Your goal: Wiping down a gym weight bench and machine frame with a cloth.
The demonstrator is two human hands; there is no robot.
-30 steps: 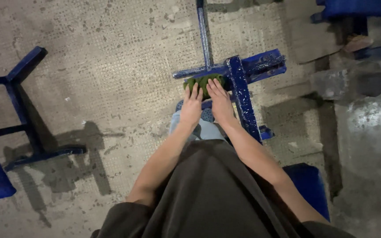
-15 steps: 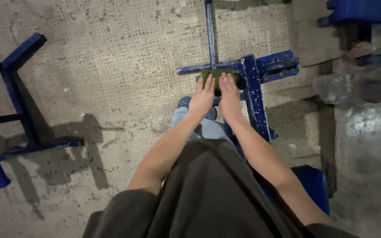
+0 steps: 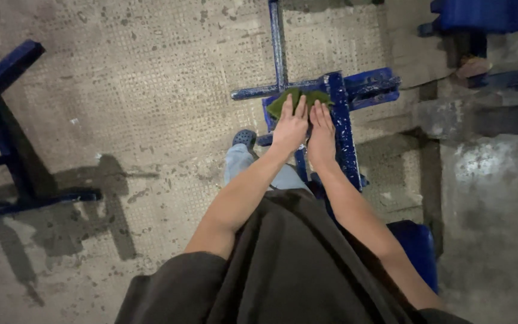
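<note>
Below, both arms reach straight down: the left hand (image 3: 290,127) and right hand (image 3: 321,133) lie flat, fingers together, pressing a green cloth (image 3: 288,101) onto a blue metal frame (image 3: 343,129) standing on a rough concrete floor (image 3: 151,90).

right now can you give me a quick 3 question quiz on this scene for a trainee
1. True or false: both hands press on the green cloth.
2. What colour is the metal frame under the cloth?
3. Which lies nearer the blue shoe: A) left hand B) right hand?

Key: 1 true; 2 blue; 3 A.
</note>
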